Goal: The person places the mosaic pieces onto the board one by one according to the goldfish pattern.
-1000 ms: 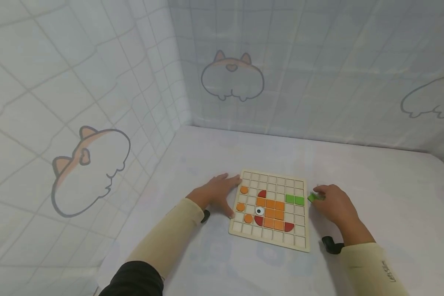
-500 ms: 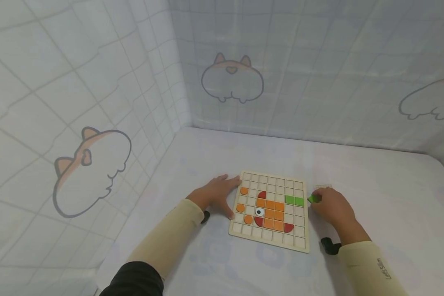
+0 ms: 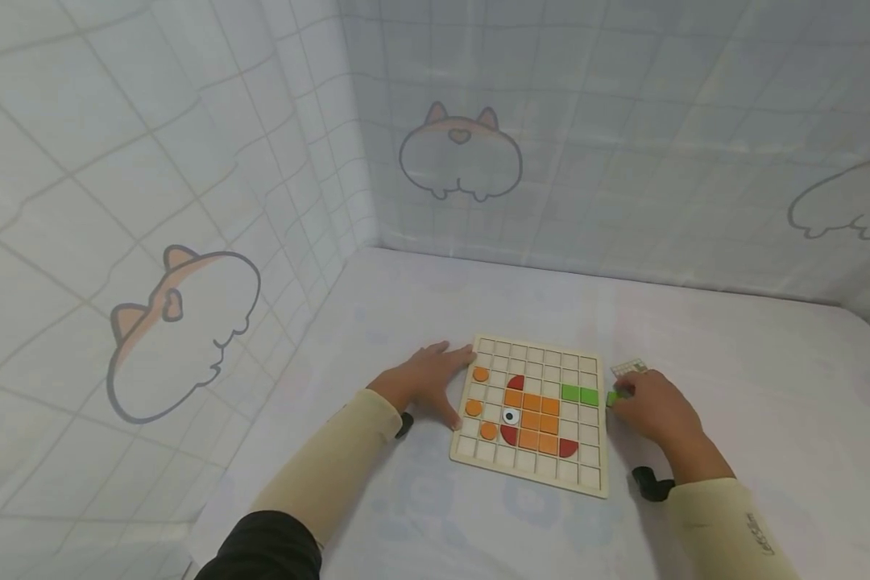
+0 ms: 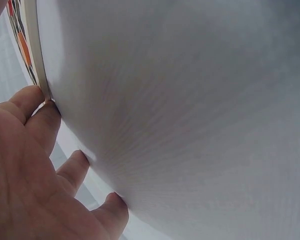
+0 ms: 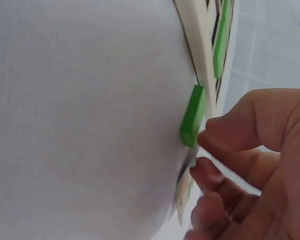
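Observation:
A square wooden grid board (image 3: 525, 461) lies on the white surface. My left hand (image 3: 426, 380) is spread at its left side, fingertips and thumb touching the edge; in the left wrist view, the fingers (image 4: 45, 125) reach the board's rim. My right hand (image 3: 656, 409) pinches a small green square tile (image 5: 192, 117) by one end between thumb and fingertips, just off the board's right edge. Two green tiles (image 3: 579, 394) sit side by side in the board. Also in it are orange squares (image 3: 540, 421), red quarter-round pieces (image 3: 516, 383), orange discs (image 3: 474, 408) and an eye piece (image 3: 511, 416).
A small card (image 3: 627, 369) with a printed grid lies beyond my right hand, partly covered by it. White sheeting printed with a tile pattern and cartoon animals (image 3: 460, 159) rises at the back and left.
My right hand has shifted slightly down, and the green tile in its fingers has turned a little. More of the card shows. The left hand stays at the board's edge.

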The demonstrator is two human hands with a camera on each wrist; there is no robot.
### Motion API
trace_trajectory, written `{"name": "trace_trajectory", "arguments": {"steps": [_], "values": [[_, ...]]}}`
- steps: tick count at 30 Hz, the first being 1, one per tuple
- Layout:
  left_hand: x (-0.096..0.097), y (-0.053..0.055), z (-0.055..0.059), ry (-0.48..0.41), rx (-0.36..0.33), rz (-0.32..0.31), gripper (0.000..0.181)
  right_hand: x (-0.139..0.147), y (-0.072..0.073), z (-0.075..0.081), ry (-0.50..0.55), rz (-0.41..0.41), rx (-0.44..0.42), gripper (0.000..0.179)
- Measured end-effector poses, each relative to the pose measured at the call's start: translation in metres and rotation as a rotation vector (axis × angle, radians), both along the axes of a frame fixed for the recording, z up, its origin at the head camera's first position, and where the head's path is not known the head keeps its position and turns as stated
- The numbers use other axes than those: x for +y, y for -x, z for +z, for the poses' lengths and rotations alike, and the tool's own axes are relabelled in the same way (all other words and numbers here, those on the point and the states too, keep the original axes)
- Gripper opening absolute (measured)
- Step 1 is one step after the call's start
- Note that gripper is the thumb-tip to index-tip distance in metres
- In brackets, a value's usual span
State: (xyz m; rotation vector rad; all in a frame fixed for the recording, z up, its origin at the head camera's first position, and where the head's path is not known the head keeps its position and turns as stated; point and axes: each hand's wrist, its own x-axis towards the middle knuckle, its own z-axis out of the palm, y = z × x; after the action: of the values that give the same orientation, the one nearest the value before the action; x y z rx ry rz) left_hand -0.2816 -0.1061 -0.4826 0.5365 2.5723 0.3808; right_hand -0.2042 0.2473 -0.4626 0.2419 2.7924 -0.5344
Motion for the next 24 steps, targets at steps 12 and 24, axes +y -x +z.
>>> {"name": "trace_trajectory", "arguments": {"steps": [12,24], "values": [[-0.002,0.001,0.002,-0.003,0.003,-0.016,0.126,-0.005,-0.003,0.001,-0.059,0.048,0.076,0.050],[-0.001,0.000,-0.003,-0.002,-0.001,0.007,0.126,-0.047,0.028,0.004,0.098,0.164,0.100,0.040]]}}
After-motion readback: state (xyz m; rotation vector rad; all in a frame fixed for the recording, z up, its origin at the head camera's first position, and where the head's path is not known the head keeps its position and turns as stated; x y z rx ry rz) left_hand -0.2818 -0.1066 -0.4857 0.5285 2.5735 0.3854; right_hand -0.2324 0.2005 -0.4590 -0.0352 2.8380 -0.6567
